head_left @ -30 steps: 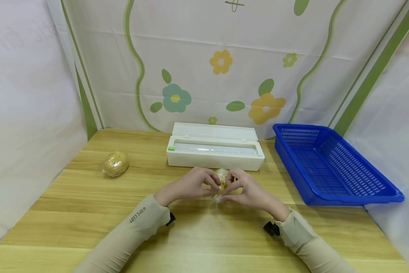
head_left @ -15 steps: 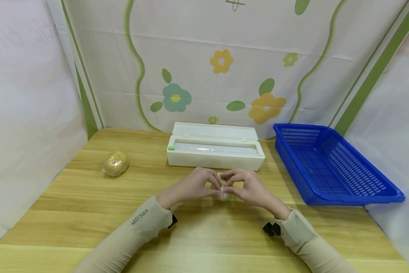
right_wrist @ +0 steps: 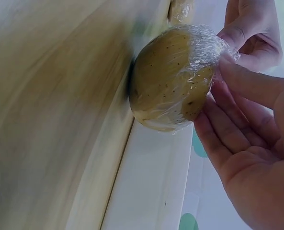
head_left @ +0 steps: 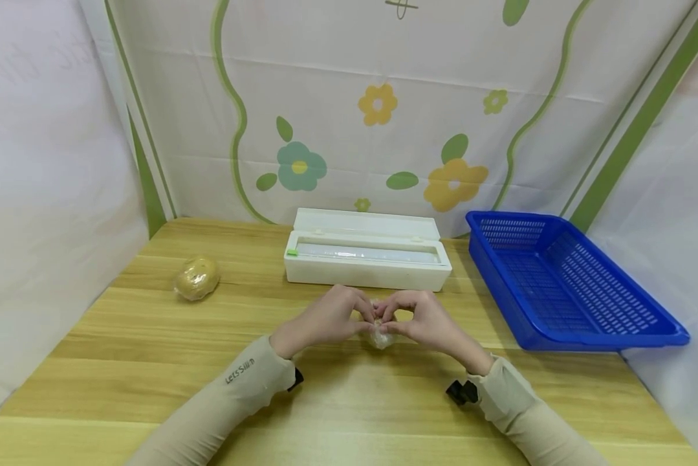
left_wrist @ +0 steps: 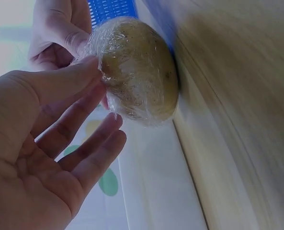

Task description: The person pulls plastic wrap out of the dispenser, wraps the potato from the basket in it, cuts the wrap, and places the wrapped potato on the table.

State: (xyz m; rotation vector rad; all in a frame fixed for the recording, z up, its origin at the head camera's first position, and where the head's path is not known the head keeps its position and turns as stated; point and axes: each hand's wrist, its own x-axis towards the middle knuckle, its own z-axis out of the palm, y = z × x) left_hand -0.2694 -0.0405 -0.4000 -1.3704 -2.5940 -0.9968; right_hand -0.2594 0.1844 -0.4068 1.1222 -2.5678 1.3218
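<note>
A potato (left_wrist: 142, 72) in crinkled clear plastic wrap sits on the wooden table between both hands; the right wrist view shows the same potato (right_wrist: 165, 81) with wrap bunched on top. Thumb and index of the left hand (head_left: 328, 315) pinch that gathered wrap (right_wrist: 206, 48), while its other fingers spread beside the potato. From the other side the right hand (head_left: 424, 317) pinches the wrap too, its remaining fingers close to or against the potato's side. In the head view the hands cover much of the potato.
Behind the hands stands a white wrap dispenser box (head_left: 369, 274), lid raised, a roll inside. A blue plastic basket (head_left: 558, 336) is at the right. Another wrapped potato (head_left: 197, 278) lies on the table (head_left: 151, 362) at the left. A patterned cloth hangs at the back.
Both hands have drawn together over the potato, their fingertips now meeting at the wrap on top. The dispenser, basket and other potato have not moved.
</note>
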